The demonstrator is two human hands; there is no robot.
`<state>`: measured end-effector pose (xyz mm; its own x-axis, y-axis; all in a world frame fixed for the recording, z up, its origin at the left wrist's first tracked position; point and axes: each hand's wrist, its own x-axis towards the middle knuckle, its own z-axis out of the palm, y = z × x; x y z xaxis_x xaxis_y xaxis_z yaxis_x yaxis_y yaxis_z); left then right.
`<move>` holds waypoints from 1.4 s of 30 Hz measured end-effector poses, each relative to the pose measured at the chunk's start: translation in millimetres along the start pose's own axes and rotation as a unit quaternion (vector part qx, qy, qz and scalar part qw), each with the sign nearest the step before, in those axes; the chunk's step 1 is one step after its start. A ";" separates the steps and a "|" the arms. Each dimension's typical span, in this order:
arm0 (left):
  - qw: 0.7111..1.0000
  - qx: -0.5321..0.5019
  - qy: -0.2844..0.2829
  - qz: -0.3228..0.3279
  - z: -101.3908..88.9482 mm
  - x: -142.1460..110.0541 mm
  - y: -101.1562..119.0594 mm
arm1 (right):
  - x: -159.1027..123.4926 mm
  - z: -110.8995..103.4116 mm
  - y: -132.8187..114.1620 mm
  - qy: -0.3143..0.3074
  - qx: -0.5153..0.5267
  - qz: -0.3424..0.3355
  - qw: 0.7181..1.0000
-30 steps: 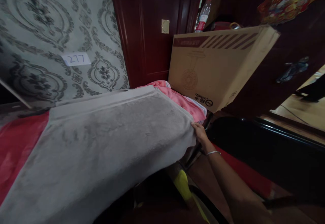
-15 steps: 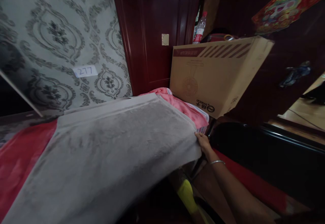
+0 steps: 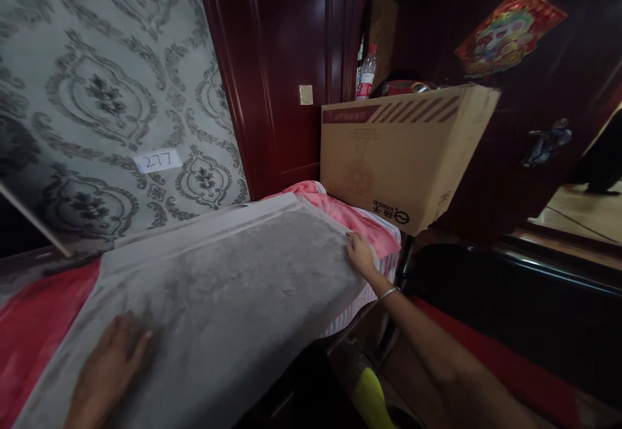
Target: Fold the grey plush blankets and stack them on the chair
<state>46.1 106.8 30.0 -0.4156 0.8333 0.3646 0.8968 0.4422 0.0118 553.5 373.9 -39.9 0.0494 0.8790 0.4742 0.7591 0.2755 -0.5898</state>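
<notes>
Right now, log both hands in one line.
left hand: open, over grey plush cloth; right hand: at cloth's right edge; beyond: brown cardboard box

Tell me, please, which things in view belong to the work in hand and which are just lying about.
Apparently in hand: grey cloth, with the right hand at its edge and the left hand on or just above it.
Apparently lying about: cardboard box; plastic bottle.

A YANGZI cardboard box (image 3: 383, 157) stands in front of you, a red-capped bottle (image 3: 367, 75) showing above its upper edge, near a dark red panel (image 3: 276, 46) bearing a square plate (image 3: 306, 94). Left of you, patterned wallpaper (image 3: 104, 95) carries a paper marked 277 (image 3: 157, 160); at right, a red decoration (image 3: 508, 34).
</notes>
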 end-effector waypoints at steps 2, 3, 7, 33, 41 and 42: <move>0.999 -0.035 -0.024 0.018 15.6 35.2 24.5 | 12.0 10.6 -19.5 -0.036 -0.009 -0.028 0.999; 0.998 -0.041 -0.039 0.032 20.5 51.5 39.8 | 16.5 16.7 -28.8 -0.064 -0.019 -0.044 0.997; 0.995 -0.032 -0.060 0.077 31.4 94.0 112.6 | 22.0 43.4 -59.3 -0.200 -0.086 -0.080 0.973; 0.984 0.069 -0.093 0.139 104.4 90.1 171.7 | 200.1 118.8 -39.5 -0.179 -0.126 0.091 0.972; 0.982 0.066 -0.099 0.144 105.2 90.6 168.1 | 189.5 131.6 -25.4 -0.138 -0.137 0.095 0.976; 0.983 0.064 -0.100 0.143 105.4 90.7 168.1 | 189.8 130.2 -27.0 -0.135 -0.137 0.097 0.977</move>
<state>143.2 291.7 -33.0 -0.1819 0.9724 0.1458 0.9605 0.2075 -0.1857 457.8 584.0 -19.1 0.0639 0.9851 0.1596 0.8996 0.0124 -0.4366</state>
